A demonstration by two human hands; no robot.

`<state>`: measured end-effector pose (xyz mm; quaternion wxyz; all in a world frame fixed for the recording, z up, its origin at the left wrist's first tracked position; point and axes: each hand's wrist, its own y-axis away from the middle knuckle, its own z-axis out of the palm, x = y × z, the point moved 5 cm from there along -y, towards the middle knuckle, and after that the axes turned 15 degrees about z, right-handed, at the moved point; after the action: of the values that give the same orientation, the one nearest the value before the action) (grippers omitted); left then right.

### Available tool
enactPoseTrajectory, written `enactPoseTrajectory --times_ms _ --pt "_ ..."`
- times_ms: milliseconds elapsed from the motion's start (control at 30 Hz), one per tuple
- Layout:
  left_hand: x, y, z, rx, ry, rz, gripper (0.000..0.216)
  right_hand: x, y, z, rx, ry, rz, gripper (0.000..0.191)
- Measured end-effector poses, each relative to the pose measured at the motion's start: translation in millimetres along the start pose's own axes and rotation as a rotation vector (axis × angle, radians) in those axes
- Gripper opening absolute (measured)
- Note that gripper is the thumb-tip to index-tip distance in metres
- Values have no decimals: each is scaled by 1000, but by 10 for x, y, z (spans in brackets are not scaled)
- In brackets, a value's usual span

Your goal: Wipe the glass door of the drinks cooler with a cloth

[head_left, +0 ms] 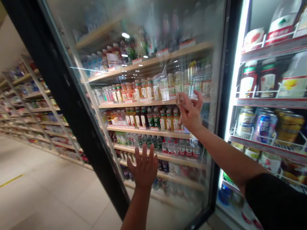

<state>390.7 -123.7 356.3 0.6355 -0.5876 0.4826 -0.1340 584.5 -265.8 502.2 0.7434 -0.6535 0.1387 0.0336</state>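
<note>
A glass cooler door (172, 198) with a black frame stands swung open in front of me. My right hand (192, 115) is up at the glass, fingers bent around a small crumpled, brownish cloth-like thing (181, 98). Its exact kind is blurred. Lower and to the left, my left hand (145, 169) is raised with its fingers spread and nothing in it. The left palm faces the pane; I cannot tell whether it touches. Through the glass show rows of bottled drinks (169, 121) on wooden-edged shelves.
At right is the lit cooler interior, with wire-fronted shelves (271, 102) holding bottles (248, 78) and cans (265, 124). Long store shelves (35, 95) run along the left. Pale floor tiles (55, 191) lie below, with a yellow line (11, 180).
</note>
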Motion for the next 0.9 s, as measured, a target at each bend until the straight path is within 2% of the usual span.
enactPoseTrajectory --times_ms 67,100,167,233,267,300,333,433,500,567,667,733,833,900 --pt "-1 2 3 2 5 6 67 30 -20 -30 92 -2 84 51" --pt "-4 5 3 7 11 7 66 -7 70 -15 73 12 67 50" --pt "-17 13 10 15 38 0 65 -152 359 72 -89 58 -66 51" --pt "-31 27 29 16 73 -10 66 -303 617 208 -363 119 -297 51" --pt "-36 35 41 15 86 -12 66 -317 633 244 -436 150 -349 50" --pt "-41 42 53 13 93 -14 66 -280 545 251 -439 178 -333 47" --pt "-43 48 62 13 94 -15 66 -196 372 227 -374 200 -253 44" --pt "-39 51 64 17 68 -8 65 173 -134 44 -38 215 91 42" --pt "-34 41 53 12 54 -6 66 331 -106 -63 99 213 208 45" --pt "-33 27 40 7 57 -9 67 344 203 -105 96 227 179 49" --pt "-32 8 25 17 80 -4 68 193 682 -27 -163 229 -144 56" --pt "-33 1 19 28 74 0 68 230 651 -45 -186 217 -194 55" --pt "-30 -2 16 33 48 4 67 565 231 -184 -13 200 65 47" --pt "-25 1 14 32 45 5 66 810 161 -278 67 204 255 46"
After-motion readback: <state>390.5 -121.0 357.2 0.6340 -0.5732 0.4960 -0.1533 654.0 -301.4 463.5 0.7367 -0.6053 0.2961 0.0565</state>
